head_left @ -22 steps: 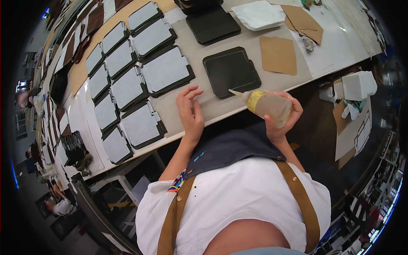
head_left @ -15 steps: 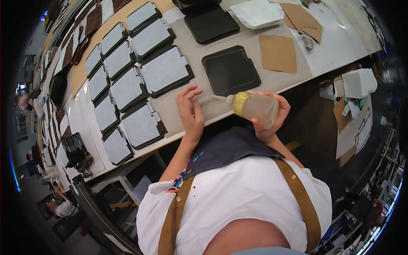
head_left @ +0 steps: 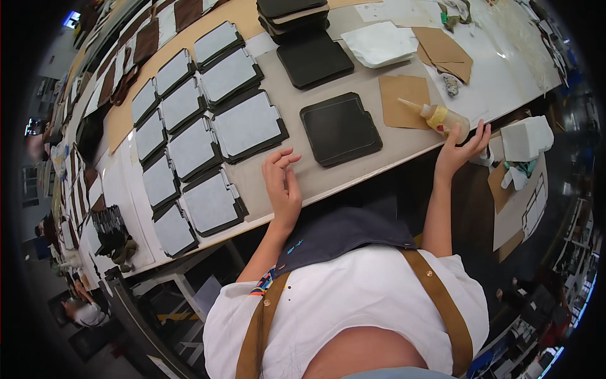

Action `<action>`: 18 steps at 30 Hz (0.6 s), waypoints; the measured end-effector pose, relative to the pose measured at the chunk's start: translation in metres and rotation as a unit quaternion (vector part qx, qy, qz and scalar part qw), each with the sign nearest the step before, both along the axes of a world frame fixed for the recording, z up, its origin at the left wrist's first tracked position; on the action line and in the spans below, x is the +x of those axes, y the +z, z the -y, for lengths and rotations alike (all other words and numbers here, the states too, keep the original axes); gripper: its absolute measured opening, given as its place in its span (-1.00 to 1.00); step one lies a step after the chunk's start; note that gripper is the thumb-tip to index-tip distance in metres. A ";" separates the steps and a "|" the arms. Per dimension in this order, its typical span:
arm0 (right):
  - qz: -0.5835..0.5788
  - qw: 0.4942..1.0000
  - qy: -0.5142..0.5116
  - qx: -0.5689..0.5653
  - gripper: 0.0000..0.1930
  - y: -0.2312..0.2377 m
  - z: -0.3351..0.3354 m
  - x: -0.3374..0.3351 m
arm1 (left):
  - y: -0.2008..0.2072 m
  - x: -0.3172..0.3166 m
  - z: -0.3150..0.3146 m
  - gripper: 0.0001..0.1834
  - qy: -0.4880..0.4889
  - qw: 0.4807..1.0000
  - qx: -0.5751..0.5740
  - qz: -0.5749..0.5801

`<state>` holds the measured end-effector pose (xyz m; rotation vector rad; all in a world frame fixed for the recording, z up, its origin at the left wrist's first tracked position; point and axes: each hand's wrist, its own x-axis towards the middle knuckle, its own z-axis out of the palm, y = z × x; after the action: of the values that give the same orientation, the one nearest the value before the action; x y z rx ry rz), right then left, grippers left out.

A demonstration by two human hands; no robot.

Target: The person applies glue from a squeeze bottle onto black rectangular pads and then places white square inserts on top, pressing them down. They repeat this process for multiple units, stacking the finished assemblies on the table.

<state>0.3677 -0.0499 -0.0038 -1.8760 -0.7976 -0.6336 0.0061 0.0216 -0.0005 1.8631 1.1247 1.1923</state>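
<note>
My right hand [head_left: 462, 148] is at the table's front edge on the right, fingers spread at the base of a squeeze bottle [head_left: 449, 120]. The bottle is translucent with a yellow band and a pointed nozzle. It lies on its side, nozzle over a brown card sheet [head_left: 398, 95], and a fingertip appears to touch its base. My left hand [head_left: 284, 186] rests by the front edge with loosely bent fingers, apart, and nothing in it. Between the hands lies a flat black panel [head_left: 341, 129] with a notched edge.
Overlapping black panels with pale grey sheets [head_left: 246, 126] stand in rows at left. Behind are a black panel pile [head_left: 315, 60], a taller black stack [head_left: 293, 19], white sheets [head_left: 379, 45] and brown cards [head_left: 445, 52]. A white block [head_left: 524, 139] stands beyond the edge at right.
My right hand has moved right with the bottle, laid it at the brown card and loosened its fingers. My left hand has stayed nearly in place.
</note>
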 end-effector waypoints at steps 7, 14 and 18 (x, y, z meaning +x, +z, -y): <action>0.077 0.935 0.318 -0.141 -0.70 0.045 -0.135 -0.040 | 0.002 -0.003 0.000 -0.70 0.000 1.000 0.019 -0.021; 0.052 0.928 0.262 -0.261 -0.81 0.021 -0.199 -0.024 | 0.031 0.010 -0.015 -0.67 -0.040 0.996 0.079 -0.017; -0.101 0.914 0.305 -0.246 -0.79 0.037 -0.203 -0.011 | 0.061 0.051 -0.060 -0.67 -0.124 0.986 0.110 -0.017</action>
<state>0.3572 0.1535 0.0336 -1.9262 -1.4128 0.1752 0.0567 0.0812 0.0609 2.1256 0.7735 1.1815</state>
